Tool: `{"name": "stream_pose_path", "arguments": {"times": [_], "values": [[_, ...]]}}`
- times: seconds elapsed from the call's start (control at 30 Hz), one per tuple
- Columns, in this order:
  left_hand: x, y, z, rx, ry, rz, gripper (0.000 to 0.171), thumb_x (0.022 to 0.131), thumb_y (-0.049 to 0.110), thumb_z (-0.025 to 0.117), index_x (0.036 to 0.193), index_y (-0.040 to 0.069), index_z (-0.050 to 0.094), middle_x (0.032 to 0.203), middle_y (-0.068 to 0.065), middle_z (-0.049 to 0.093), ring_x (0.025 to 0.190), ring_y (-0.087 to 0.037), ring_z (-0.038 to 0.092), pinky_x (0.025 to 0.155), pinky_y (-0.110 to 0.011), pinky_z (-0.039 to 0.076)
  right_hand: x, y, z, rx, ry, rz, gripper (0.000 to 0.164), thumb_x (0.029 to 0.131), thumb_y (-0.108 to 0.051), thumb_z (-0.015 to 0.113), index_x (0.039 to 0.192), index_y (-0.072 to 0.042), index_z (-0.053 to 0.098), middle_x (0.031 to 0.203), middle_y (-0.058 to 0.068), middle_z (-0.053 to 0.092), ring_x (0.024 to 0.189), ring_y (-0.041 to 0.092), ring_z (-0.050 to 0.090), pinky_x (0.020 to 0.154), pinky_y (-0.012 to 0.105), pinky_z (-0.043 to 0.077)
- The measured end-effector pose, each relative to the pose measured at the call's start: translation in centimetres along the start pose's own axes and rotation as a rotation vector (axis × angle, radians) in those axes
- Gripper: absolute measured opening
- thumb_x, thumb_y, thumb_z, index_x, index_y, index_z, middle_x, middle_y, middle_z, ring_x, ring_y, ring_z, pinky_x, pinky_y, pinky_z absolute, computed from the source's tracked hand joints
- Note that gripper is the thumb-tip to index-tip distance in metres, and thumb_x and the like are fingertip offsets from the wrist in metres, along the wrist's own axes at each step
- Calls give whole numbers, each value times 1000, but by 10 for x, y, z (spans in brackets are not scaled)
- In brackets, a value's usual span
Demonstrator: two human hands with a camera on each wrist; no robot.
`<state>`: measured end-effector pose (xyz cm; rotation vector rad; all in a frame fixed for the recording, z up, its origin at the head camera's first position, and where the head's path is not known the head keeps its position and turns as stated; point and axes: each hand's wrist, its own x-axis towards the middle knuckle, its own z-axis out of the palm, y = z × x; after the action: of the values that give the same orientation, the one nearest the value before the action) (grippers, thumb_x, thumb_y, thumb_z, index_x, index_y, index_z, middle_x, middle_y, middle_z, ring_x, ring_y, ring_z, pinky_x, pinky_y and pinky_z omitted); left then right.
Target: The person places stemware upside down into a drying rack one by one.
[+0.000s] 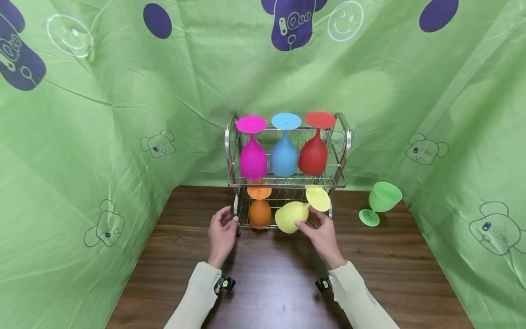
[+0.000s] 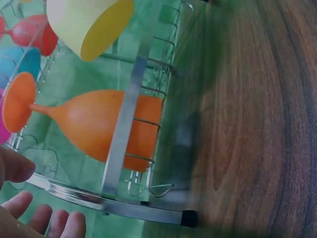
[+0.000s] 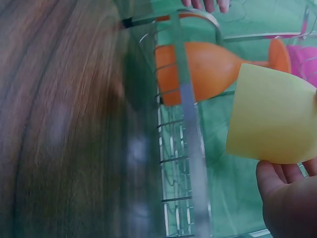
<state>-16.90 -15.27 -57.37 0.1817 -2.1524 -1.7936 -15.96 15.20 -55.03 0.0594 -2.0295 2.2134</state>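
My right hand (image 1: 324, 233) grips a yellow goblet (image 1: 292, 217) by its bowl and stem. The goblet is tilted in front of the lower tier of a metal dish rack (image 1: 287, 185), with its foot up to the right and its bowl down to the left. At the rack's left post is my left hand (image 1: 223, 232), thumb and fingers apart on either side of the rail; whether it touches the metal I cannot tell. An orange goblet (image 1: 260, 213) stands upside down on the lower tier, between the left hand and the yellow goblet.
Upside down on the upper tier are a magenta goblet (image 1: 253, 160), a blue goblet (image 1: 284, 157) and a red goblet (image 1: 313, 156). A green goblet (image 1: 384, 197) stands upright on the wooden table (image 1: 271, 274), right of the rack. Green printed cloth (image 1: 205, 82) surrounds the table.
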Motion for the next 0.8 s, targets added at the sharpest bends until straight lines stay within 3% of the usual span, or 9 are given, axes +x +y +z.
{"name": "stream_pose_path", "arguments": {"times": [0.2,0.33,0.57,0.8], "values": [[5,-8,8,35,27,-6,38,97,8,74,134,8,68,127,-15,68,117,-29,69,98,-35,63,19,12,3,-33,16,-4,62,85,2,85,140,7,58,140,28,63,125,27,66,100,21,59],[9,-11,11,47,35,3,35,97,7,73,132,11,70,123,-13,71,112,-25,70,94,-25,63,28,18,5,-47,-2,5,61,85,0,86,140,5,59,140,27,65,131,37,63,105,27,58],[12,-12,11,58,34,-6,34,97,4,72,130,12,72,120,-12,71,108,-26,70,89,-20,62,37,27,4,-130,-30,16,64,85,-6,88,141,3,59,143,27,63,136,39,61,114,45,53],[12,-13,9,64,35,-4,36,97,2,72,131,13,72,119,-12,72,105,-25,71,86,-16,60,42,29,6,-251,-34,21,61,83,-8,89,137,0,63,141,21,64,132,41,64,110,48,56]]}}
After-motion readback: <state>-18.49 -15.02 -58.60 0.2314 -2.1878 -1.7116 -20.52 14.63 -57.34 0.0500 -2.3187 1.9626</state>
